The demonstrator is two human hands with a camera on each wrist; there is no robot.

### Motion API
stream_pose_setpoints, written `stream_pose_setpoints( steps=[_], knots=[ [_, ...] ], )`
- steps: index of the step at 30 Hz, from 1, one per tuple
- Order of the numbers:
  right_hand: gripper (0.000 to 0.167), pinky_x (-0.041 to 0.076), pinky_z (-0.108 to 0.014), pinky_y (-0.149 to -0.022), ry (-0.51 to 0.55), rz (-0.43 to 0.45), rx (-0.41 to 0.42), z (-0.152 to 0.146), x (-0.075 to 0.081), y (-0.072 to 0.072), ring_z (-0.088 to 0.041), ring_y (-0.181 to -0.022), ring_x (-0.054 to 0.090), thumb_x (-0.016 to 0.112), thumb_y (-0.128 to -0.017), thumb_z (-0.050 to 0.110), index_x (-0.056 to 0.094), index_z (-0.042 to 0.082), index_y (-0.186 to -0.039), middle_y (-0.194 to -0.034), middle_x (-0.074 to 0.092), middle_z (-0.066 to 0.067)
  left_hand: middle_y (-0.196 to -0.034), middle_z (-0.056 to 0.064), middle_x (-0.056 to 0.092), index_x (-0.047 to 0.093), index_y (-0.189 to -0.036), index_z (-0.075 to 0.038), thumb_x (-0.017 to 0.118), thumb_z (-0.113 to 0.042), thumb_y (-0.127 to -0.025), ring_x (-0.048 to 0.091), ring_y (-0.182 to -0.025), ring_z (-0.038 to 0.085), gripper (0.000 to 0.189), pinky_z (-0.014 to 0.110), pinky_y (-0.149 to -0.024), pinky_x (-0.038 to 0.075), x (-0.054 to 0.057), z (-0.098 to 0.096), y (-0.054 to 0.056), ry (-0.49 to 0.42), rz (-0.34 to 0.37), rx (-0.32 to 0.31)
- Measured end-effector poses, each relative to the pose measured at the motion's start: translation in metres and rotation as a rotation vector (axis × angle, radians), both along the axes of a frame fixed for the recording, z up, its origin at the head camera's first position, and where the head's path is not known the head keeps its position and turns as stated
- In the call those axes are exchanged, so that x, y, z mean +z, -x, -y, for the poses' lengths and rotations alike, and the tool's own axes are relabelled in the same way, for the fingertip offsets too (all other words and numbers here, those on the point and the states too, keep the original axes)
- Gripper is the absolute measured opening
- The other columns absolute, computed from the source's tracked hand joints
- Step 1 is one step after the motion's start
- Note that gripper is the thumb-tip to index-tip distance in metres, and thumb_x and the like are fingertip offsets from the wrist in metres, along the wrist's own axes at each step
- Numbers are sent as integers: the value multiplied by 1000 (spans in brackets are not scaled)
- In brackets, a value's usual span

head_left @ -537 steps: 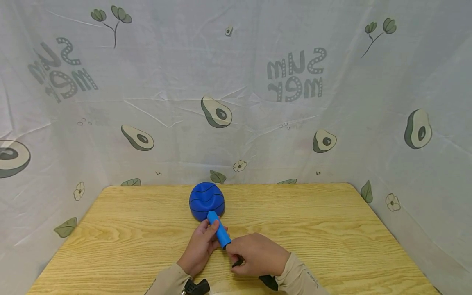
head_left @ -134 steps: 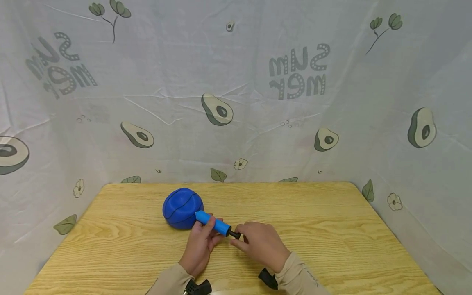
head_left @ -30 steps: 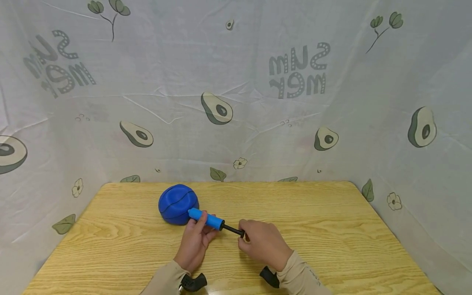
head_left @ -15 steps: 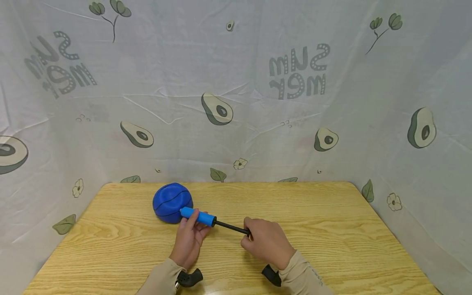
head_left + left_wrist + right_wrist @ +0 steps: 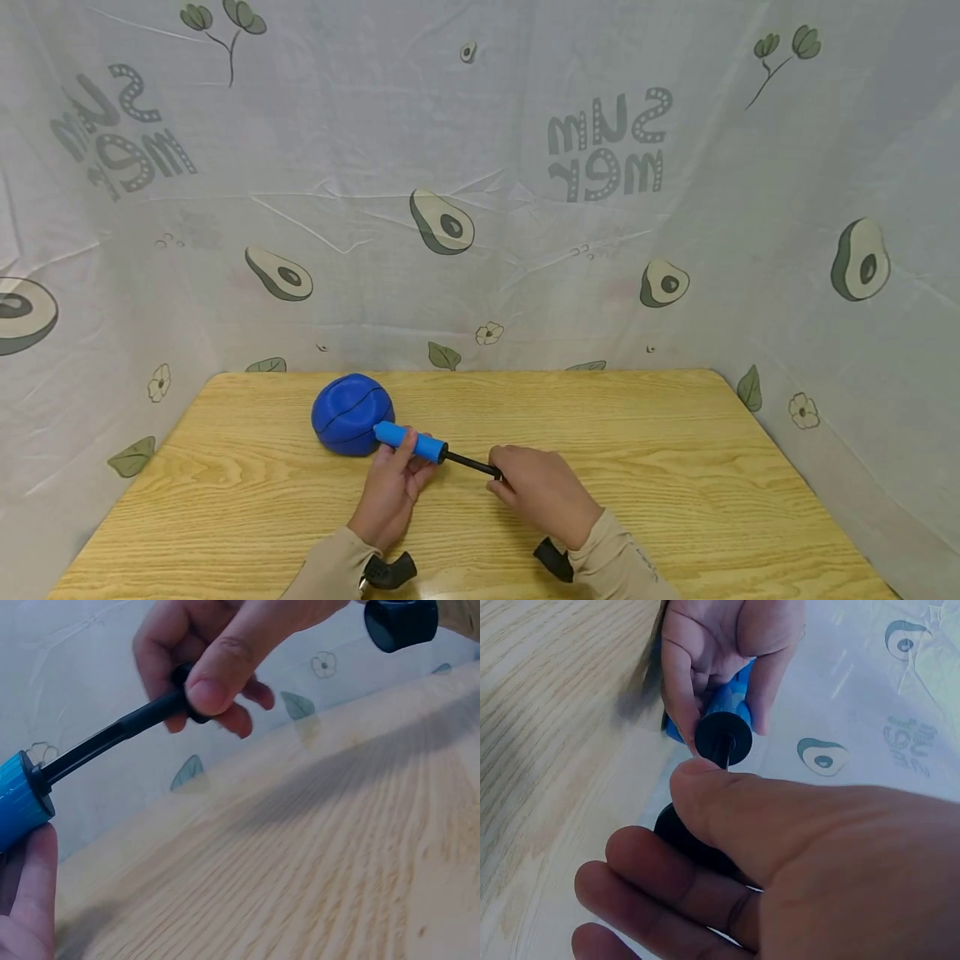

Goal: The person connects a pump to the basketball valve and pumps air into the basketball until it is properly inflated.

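On the left part of the table sits a blue ball [image 5: 348, 412] with thin black lines, its top dented in. A hand pump with a light-blue barrel [image 5: 427, 447] points its nozzle end at the ball's right side, the tip right at the surface. My left hand [image 5: 390, 496] holds that barrel from below, thumb on top. My right hand [image 5: 543, 492] grips the black handle [image 5: 686, 836] between thumb and fingers. Between the two hands the black pump rod [image 5: 112, 739] shows, partly drawn out. The nozzle's very tip is not visible.
The wood-grain table [image 5: 637, 467] runs out to both sides. A pale curtain [image 5: 510, 267] printed with avocados and leaves stands behind and beside it. Each wrist wears a black camera mount, the left one [image 5: 390, 572] low in the head view.
The ball and pump have shifted left since the oldest frame. The rod came further out up to half a second ago; now it is slightly pushed back in, the right hand nearer the barrel.
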State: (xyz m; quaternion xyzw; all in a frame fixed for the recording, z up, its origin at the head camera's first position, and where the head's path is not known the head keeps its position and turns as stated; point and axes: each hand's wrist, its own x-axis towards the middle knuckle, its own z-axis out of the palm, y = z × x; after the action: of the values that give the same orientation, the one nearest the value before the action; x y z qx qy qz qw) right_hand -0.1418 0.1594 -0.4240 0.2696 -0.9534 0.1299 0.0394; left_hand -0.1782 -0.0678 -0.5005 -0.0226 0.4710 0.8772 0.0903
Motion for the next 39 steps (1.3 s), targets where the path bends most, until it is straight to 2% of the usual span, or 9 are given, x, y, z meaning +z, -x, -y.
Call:
stream_pose_setpoints(
  steps=[12,19,25,30,39],
  knots=[
    [19,38,-20,-49,44,18,46,5,2,-2,-1,-57,43,77,-95,28,62,17,-89,-71,54,11,-118,5,56,24,-145,0,52,-36,-111,65,-108,14,56,32,-100,55,1,-12,-10,50,-15,-143],
    [20,36,-21,-50,70,39,62,5,-1,-4,0,-58,42,76,-96,28,60,17,-92,-71,50,12,-125,7,54,12,-156,1,51,-36,-111,65,-113,13,70,31,-102,54,2,-15,-14,65,-41,-226],
    [19,38,-21,-50,72,34,46,6,-2,-4,1,-57,42,76,-96,29,62,17,-92,-70,50,12,-125,8,54,12,-155,2,52,-37,-110,65,-113,14,72,33,-103,54,1,-16,-14,65,-45,-227],
    [21,38,-20,-49,82,35,30,6,-4,-4,1,-57,42,77,-96,32,64,17,-90,-69,50,12,-124,7,56,20,-148,2,54,-37,-110,65,-111,14,64,33,-101,55,-2,-16,-13,62,-26,-208],
    [19,39,-20,-50,73,14,31,7,-6,-3,1,-59,44,76,-96,33,68,17,-94,-71,53,11,-128,10,54,23,-146,1,54,-42,-109,65,-108,13,65,32,-99,56,-3,-14,-11,67,-17,-168]
  ],
)
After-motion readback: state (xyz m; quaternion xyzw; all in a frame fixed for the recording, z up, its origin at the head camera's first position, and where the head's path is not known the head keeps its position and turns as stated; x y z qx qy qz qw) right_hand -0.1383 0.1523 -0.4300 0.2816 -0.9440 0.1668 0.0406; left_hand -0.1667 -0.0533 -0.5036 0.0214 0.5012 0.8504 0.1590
